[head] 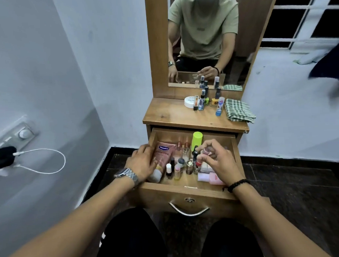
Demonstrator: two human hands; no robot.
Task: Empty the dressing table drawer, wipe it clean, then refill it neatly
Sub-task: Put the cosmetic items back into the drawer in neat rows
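The wooden drawer (pixel 237 152) of the dressing table stands pulled out, full of cosmetics. Inside lie a pink lotion tube (pixel 164 151), a lime green bottle (pixel 196 140), several small nail polish bottles (pixel 176 170) and a pink bottle (pixel 212 178) at the front right. My left hand (pixel 142 163) rests at the drawer's left edge, fingers curled against the pink tube. My right hand (pixel 218 158) hovers over the right half and pinches a small pinkish bottle (pixel 206 151) between its fingertips.
On the tabletop (pixel 170 113) stand a white jar (pixel 190 101), several small bottles and a blue tube (pixel 220 106), beside a folded green checked cloth (pixel 239 110). A mirror (pixel 205 38) rises behind. A wall socket with a white cable (pixel 48 160) is at the left.
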